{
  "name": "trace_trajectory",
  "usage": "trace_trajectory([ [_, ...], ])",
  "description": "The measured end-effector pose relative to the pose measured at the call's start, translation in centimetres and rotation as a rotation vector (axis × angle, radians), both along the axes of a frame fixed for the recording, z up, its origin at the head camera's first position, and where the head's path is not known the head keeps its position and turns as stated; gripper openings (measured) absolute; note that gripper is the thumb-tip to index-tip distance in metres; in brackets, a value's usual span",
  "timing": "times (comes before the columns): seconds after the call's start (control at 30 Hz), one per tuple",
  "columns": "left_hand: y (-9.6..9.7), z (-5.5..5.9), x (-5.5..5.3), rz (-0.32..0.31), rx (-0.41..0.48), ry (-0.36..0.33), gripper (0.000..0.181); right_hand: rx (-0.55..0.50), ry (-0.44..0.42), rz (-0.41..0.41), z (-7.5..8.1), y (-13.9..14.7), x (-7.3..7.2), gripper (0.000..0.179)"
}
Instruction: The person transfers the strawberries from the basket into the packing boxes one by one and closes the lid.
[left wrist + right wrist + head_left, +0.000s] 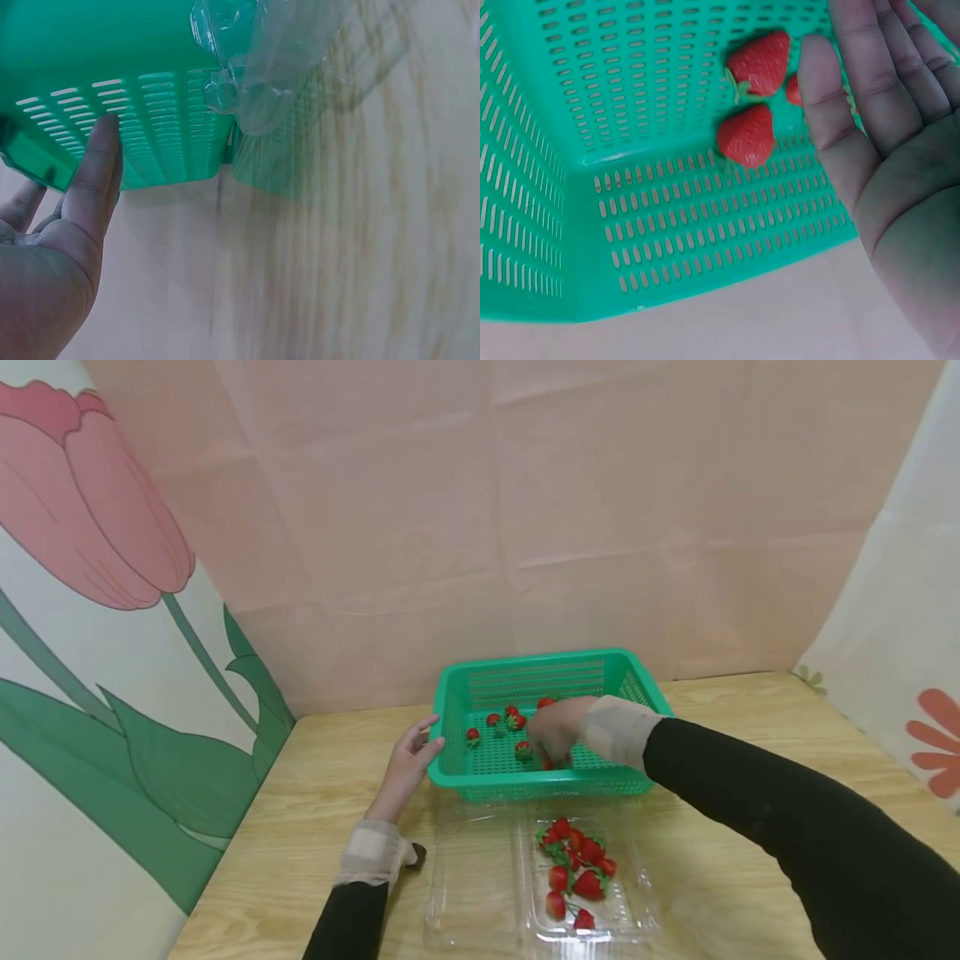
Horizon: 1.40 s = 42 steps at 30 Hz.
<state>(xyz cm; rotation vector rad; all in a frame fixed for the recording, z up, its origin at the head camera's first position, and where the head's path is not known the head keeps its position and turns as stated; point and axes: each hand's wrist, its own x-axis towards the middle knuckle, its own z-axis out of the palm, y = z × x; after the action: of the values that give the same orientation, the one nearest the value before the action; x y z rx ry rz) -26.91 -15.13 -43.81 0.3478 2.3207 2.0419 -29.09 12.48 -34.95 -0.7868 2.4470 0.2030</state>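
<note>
A green plastic basket (465, 785) holds several strawberries (522, 749), scattered over its slotted floor. My left hand (408, 768) is at the basket's left rim, fingers extended; in the left wrist view a finger (97, 172) lies against the slotted side. Down inside the basket is my right hand (553, 731), fingers pointing at the floor beside the fruit. The right wrist view shows its palm with fairly straight fingers (870, 67). Two strawberries (748, 135) lie next to them, and a third red piece is partly hidden behind a finger.
In front of the basket lies a clear plastic clamshell box (476, 885), lid opened to the left. Its right half contains a cluster of red fruit (591, 885). The wooden table (300, 810) meets a pink cloth backdrop (570, 527) behind the basket.
</note>
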Motion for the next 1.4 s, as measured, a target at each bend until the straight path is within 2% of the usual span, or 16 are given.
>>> trace_trajectory([
  [0.1,0.0,0.1,-0.1,-0.006,0.009,0.001,0.049,-0.049,-0.007,-0.01,0.9,0.5,0.0,0.019],
  [0.3,-0.1,0.1,-0.2,0.002,0.005,0.005,0.049,-0.165,0.01,-0.056,3.1,1.7,0.0,0.015],
  [0.47,-0.2,0.0,-0.3,0.006,-0.011,0.008,0.049,-0.255,0.035,0.01,5.1,2.7,0.5,0.013],
  [0.6,-0.2,0.0,-0.4,0.007,-0.007,0.004,0.048,-0.327,0.039,0.041,6.6,3.3,1.5,0.016],
  [0.8,-0.2,0.1,-0.3,0.003,-0.004,0.015,0.047,-0.363,0.063,0.077,8.1,3.3,3.9,0.017],
  [0.97,-0.3,0.1,-0.4,0.009,-0.013,0.01,0.045,-0.423,0.073,0.105,8.1,2.9,6.6,0.019],
  [1.13,-0.2,0.0,-0.5,0.007,-0.009,0.009,0.046,-0.432,0.101,0.135,7.6,2.0,9.6,0.024],
  [1.27,-0.3,-0.1,-0.5,0.006,-0.015,0.01,0.046,-0.439,0.114,0.142,6.8,1.2,11.7,0.027],
  [1.4,-0.3,-0.1,-0.5,-0.004,-0.019,0.009,0.047,-0.471,0.119,0.153,5.3,0.7,13.0,0.033],
])
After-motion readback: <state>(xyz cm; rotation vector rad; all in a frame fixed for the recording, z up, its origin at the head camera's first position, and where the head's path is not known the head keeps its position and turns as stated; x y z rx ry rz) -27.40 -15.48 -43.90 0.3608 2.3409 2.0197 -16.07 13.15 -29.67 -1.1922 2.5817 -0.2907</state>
